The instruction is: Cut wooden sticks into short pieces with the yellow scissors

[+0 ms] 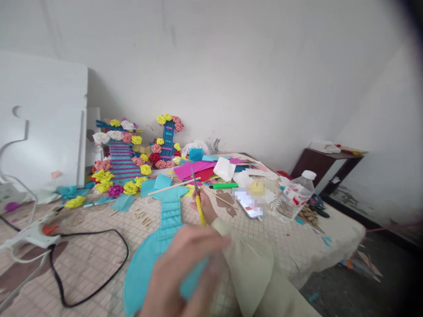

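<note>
My left hand (178, 264) is close to the camera and blurred, its fingers bent with thumb and forefinger drawn together. Anything between the tips is too smeared to make out. Beyond it, my right hand (207, 207) is closed on yellow-handled scissors (198, 204), blades pointing up and away. Under and behind my left hand lies a blue guitar-shaped piece (142, 268), with several ridges across its neck. Its round body is partly hidden by the hand. A thin wooden stick (172, 187) lies across the top of the neck.
Flower-trimmed blue craft pieces (124, 160) stand by the wall. Coloured paper (194, 169), a green marker (225, 186), a phone (247, 204) and a water bottle (294, 198) are farther back. A power strip (31, 240) with a looped black cable (124, 242) lies left.
</note>
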Motion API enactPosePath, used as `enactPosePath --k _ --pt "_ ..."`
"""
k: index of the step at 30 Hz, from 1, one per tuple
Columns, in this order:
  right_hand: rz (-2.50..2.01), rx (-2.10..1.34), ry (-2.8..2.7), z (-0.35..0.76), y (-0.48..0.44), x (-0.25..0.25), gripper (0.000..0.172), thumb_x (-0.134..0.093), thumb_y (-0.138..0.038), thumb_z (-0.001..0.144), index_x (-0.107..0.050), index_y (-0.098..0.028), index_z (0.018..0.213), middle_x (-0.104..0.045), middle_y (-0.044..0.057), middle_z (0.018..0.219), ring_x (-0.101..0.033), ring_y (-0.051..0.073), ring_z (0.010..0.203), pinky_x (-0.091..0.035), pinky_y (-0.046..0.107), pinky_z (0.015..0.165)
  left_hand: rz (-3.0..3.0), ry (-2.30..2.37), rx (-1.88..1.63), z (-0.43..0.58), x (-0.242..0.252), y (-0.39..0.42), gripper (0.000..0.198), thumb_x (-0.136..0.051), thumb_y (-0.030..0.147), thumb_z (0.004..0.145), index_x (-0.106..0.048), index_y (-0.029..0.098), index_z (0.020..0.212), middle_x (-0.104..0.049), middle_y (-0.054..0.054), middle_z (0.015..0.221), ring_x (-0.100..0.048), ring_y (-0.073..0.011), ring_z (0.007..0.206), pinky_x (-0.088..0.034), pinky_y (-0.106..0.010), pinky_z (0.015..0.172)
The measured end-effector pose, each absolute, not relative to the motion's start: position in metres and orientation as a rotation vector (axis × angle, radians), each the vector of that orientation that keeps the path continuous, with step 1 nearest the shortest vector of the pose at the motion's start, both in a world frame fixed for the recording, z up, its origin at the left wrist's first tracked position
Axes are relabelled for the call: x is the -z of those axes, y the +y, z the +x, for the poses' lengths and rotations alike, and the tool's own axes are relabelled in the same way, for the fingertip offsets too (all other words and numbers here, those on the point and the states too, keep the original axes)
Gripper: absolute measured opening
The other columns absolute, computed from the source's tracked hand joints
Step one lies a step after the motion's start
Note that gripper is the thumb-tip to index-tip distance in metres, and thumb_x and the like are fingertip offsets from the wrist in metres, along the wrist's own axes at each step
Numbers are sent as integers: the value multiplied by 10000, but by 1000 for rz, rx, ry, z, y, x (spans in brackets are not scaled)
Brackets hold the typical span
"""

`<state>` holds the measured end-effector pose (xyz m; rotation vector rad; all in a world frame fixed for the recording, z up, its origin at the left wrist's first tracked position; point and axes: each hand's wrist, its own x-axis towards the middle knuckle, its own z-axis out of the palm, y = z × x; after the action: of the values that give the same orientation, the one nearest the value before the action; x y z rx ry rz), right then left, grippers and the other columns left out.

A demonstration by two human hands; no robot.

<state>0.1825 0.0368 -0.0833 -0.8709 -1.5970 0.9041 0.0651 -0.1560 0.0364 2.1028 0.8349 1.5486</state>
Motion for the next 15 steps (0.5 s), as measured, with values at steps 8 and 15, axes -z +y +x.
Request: enactPosePath --k 8,15 --pt "-741 -1076 -1630 149 44 78 354 -688 -329 695 -436 -218 918 -414 -58 706 -399 103 602 -391 225 552 2511 2034 -1100 23 -35 -34 384 -304 303 972 -496 133 1258 -550 -157 1251 -507 -329 1158 -422 -505 944" --pt "-722 -1218 -1701 162 17 76 440 -739 -426 687 -459 -220 956 -406 -45 715 -410 122 620 -388 261 587 2630 1940 -432 14 -17 -27 292 -300 149 943 -589 161 907 -669 -78 830 -644 -214 727 -446 -295 630"
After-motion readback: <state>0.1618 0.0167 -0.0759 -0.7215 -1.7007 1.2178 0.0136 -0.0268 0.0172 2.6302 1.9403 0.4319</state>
